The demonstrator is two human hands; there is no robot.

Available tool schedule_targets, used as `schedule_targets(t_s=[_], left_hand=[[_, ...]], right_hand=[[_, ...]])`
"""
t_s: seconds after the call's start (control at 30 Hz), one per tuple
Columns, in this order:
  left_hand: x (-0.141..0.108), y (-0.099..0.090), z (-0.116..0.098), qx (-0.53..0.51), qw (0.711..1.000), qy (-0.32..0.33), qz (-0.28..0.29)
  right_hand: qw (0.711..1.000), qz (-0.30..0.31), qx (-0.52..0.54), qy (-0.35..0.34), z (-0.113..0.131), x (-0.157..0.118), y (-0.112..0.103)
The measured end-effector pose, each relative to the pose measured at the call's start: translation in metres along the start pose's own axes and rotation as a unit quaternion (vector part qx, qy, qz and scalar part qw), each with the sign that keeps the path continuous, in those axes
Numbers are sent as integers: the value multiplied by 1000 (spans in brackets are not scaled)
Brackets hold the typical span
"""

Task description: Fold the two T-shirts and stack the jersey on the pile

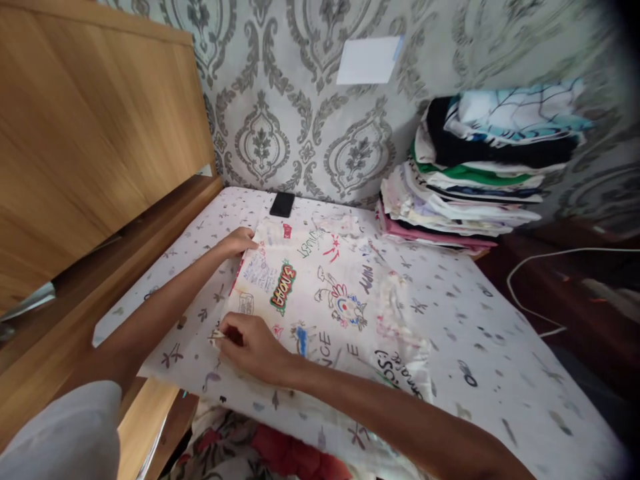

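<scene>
A white shirt [305, 287] covered in coloured drawings and handwriting lies spread on a table with a patterned white cloth [450, 313]. At the shirt's far left corner, my left hand [239, 242] pinches its edge. Nearer to me, my right hand [253, 347] grips the near left corner, a bit of cloth showing between thumb and fingers. The shirt's right side is rumpled. My right forearm crosses over the near part of the shirt and hides some of it.
A tall stack of folded clothes [465, 173] stands at the back right against the patterned wall. Behind the shirt lies a black phone [282, 205]. Wooden furniture [100, 120] borders the left side. A white cable [510, 280] hangs at the right.
</scene>
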State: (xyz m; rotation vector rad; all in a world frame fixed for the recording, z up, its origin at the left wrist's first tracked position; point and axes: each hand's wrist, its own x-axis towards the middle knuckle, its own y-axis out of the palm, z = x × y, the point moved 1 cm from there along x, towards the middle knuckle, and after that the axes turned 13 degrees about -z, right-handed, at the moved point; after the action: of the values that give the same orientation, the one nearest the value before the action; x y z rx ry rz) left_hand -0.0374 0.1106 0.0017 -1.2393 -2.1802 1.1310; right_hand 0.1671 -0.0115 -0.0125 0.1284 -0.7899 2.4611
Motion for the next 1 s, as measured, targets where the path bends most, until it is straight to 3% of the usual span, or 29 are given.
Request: schedule_targets(t_s=[0.1,0.2,0.3,0.37,0.43,0.5,0.57,0.63,0.73,0.8,0.9,1.0], left_hand=[[-10,-7,-3,75,995,37,-49],[-28,-3,-14,120,983,94,-101],[-48,21,-29,112,964,220,-100],[-59,43,-34,88,937,333,-52],[-64,60,-30,88,914,395,-6],[-62,65,-17,128,917,378,1],[-53,59,2,179,929,322,-22],[-38,47,18,220,938,263,-42],[-12,34,26,252,947,188,-69],[7,34,15,244,949,180,-89],[34,44,-14,225,943,224,-99],[60,55,-39,239,931,263,-87]], right_hand=[[991,18,131,37,0,-9,-4],[986,64,153,9,4,-15,-15],[997,43,51,-50,-5,-12,-35],[991,-11,-80,-103,-21,-11,-52],[971,-60,-191,-134,-44,-14,-71],[953,-91,-255,-137,-69,-25,-92],[944,-112,-286,-122,-90,-37,-115],[940,-136,-302,-86,-105,-44,-141],[925,-193,-325,47,-126,-28,-191],[892,-239,-349,161,-141,0,-228],[845,-288,-368,261,-166,51,-279],[808,-306,-378,333,-190,91,-311]])
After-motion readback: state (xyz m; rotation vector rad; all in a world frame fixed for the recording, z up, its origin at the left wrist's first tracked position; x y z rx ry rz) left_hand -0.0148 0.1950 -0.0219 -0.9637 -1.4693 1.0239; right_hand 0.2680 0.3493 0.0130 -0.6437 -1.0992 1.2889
